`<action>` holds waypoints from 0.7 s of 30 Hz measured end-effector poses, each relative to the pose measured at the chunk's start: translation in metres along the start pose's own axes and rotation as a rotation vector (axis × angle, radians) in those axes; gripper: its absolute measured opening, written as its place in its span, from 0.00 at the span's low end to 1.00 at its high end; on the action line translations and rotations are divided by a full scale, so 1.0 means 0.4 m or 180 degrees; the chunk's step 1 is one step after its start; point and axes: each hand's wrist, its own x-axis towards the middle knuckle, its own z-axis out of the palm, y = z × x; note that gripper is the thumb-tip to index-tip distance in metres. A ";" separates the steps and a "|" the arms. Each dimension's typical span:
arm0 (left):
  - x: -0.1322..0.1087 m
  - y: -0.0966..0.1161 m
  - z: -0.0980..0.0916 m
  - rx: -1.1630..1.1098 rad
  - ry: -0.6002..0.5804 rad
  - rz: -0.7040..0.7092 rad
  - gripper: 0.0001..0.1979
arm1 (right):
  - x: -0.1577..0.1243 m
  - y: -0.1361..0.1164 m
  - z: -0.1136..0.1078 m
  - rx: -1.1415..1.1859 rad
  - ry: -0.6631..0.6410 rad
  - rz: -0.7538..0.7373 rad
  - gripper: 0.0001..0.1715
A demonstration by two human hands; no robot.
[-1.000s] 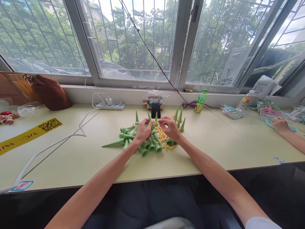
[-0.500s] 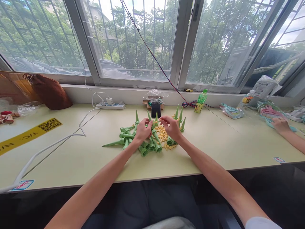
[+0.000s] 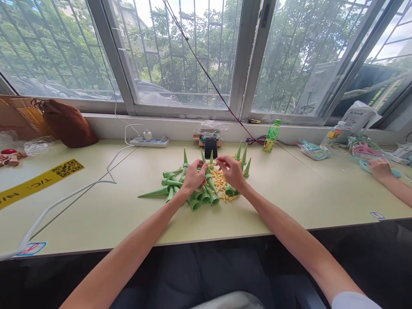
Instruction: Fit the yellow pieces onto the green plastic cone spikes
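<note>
Left grip: curls over the heap; too covered to say whether clasped on a cone.
Right grip: holds fingertips close together, just right of the left grip; too small to make out any piece between.
Green cones: lie heaped under and left of the left grip; look light, stiff, smooth, probably best taken by the wide collar.
Long axes: splay variously; run leftward, tip outward, in the outermost cone; stand vertical, tips up, in the upright cones beyond the right grip.
Yellow pieces: lie scattered between both grips, likely light, easily lost.
</note>
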 end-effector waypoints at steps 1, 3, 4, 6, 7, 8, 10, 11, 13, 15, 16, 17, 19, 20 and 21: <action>0.000 0.001 0.000 -0.0004 -0.0006 0.0002 0.15 | 0.000 0.001 0.000 -0.0005 -0.0005 -0.0017 0.11; -0.001 0.002 0.001 -0.0006 -0.0014 0.0005 0.15 | -0.001 0.003 0.001 -0.0015 -0.0016 -0.0031 0.11; -0.002 0.003 0.001 -0.0010 -0.0010 0.0004 0.15 | -0.001 0.004 0.001 -0.0025 -0.0024 -0.0028 0.11; -0.003 0.006 0.002 -0.0040 -0.0003 -0.0017 0.15 | -0.001 0.004 0.001 -0.0044 -0.0035 -0.0018 0.12; -0.003 0.008 0.002 -0.0069 -0.0005 -0.0038 0.15 | -0.001 0.004 0.001 -0.0053 -0.0041 -0.0013 0.12; -0.003 0.011 0.002 -0.0105 -0.0016 -0.0062 0.14 | -0.001 0.003 0.000 -0.0064 -0.0045 -0.0008 0.12; -0.004 0.016 0.003 -0.0203 -0.0059 -0.0113 0.14 | 0.000 0.001 -0.001 -0.0087 -0.0044 -0.0005 0.12; -0.004 0.019 0.004 -0.0260 -0.0086 -0.0137 0.14 | 0.000 0.000 -0.001 -0.0099 -0.0039 -0.0009 0.12; -0.004 0.023 0.004 -0.0384 -0.0139 -0.0178 0.14 | 0.000 -0.002 -0.002 -0.0116 -0.0026 -0.0026 0.11; -0.005 0.025 0.004 -0.0487 -0.0178 -0.0207 0.14 | 0.000 -0.002 -0.002 -0.0128 -0.0035 -0.0035 0.11; -0.005 0.025 0.004 -0.0517 -0.0194 -0.0216 0.13 | 0.000 -0.002 -0.002 -0.0135 -0.0049 -0.0032 0.11; -0.005 0.024 0.003 -0.0531 -0.0200 -0.0220 0.13 | 0.000 -0.002 -0.001 -0.0140 -0.0064 -0.0027 0.12; -0.004 0.021 0.002 -0.0524 -0.0195 -0.0222 0.13 | 0.000 -0.002 -0.001 -0.0142 -0.0085 -0.0020 0.11; -0.003 0.018 0.002 -0.0518 -0.0191 -0.0218 0.13 | 0.000 -0.003 0.000 -0.0139 -0.0090 -0.0018 0.11; -0.003 0.016 0.002 -0.0514 -0.0181 -0.0211 0.13 | 0.000 -0.003 0.000 -0.0137 -0.0094 -0.0019 0.11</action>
